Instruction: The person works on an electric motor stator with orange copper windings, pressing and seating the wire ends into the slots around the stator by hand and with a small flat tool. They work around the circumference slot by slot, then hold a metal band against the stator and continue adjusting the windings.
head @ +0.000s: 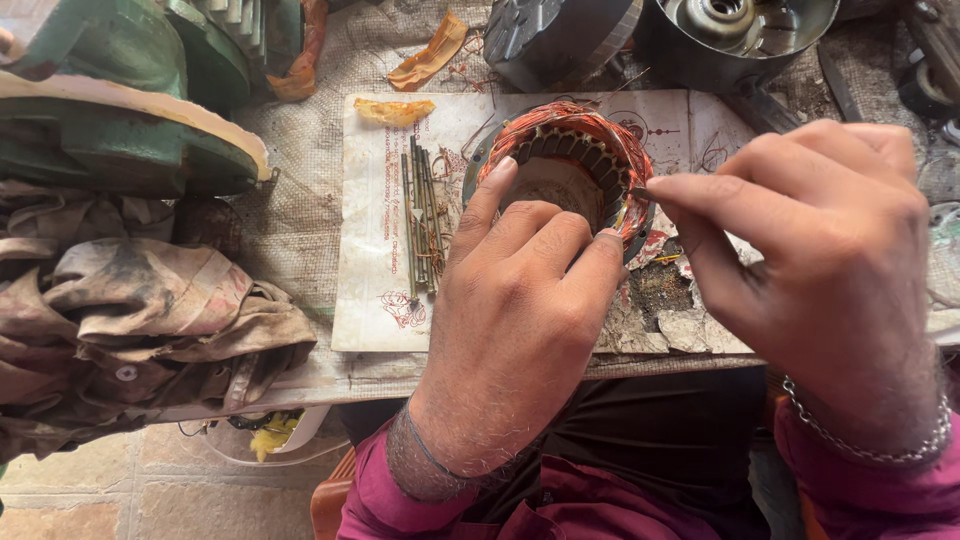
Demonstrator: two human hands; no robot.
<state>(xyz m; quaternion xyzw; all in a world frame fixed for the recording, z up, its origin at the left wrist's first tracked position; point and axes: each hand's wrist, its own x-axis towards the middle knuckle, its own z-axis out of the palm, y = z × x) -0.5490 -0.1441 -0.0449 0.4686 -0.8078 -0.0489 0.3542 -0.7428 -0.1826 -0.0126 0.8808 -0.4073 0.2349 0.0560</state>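
A round motor stator (575, 150) with copper wire windings stands on a sheet of printed paper (375, 250) on the bench. My left hand (510, 320) grips the stator's near side, with the index finger stretched up over its left rim and the thumb against its right rim. My right hand (820, 250) is at the stator's right edge, thumb and forefinger pinched together on something thin at the windings; what they pinch is too small to make out.
Thin metal rods (418, 225) lie left of the stator. Dirty rags (130, 320) and a green metal housing (110, 100) fill the left. Grey motor casings (650, 35) stand behind. Orange scraps (425, 60) lie at the back.
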